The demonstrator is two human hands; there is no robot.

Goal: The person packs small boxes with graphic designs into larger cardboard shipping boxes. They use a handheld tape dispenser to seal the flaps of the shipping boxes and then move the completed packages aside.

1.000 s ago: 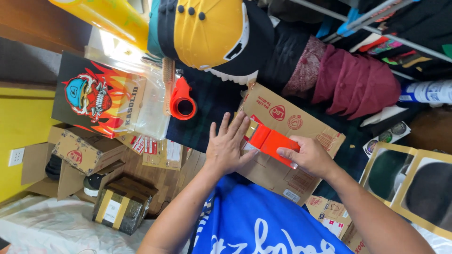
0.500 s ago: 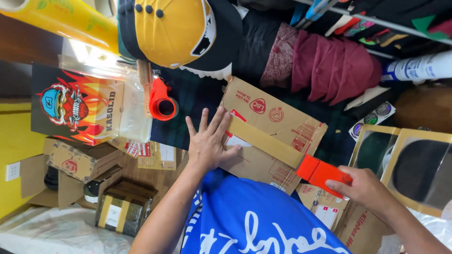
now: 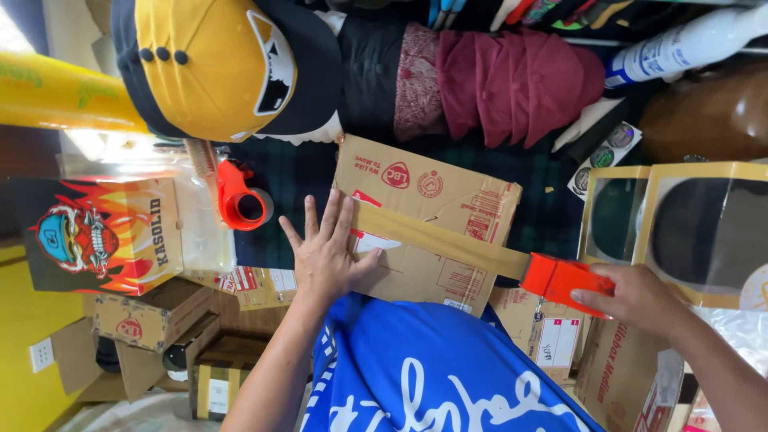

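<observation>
A brown cardboard box (image 3: 436,200) lies flat on the dark cloth-covered table. My left hand (image 3: 324,252) presses down on its left end, fingers spread. My right hand (image 3: 636,296) grips an orange tape dispenser (image 3: 560,280) just past the box's right edge. A strip of brown packing tape (image 3: 440,238) runs across the box from my left hand to the dispenser.
A second orange tape dispenser (image 3: 236,200) lies left of the box. A yellow and black cap (image 3: 216,68) and maroon folded cloth (image 3: 512,80) sit behind. Windowed cap boxes (image 3: 680,228) stand at right; small cartons (image 3: 148,316) and a printed flame box (image 3: 100,236) at left.
My right hand pulled the dispenser rightward across the box and off its edge, laying tape. My left hand stayed pressed on the box's left end. The view shifted.
</observation>
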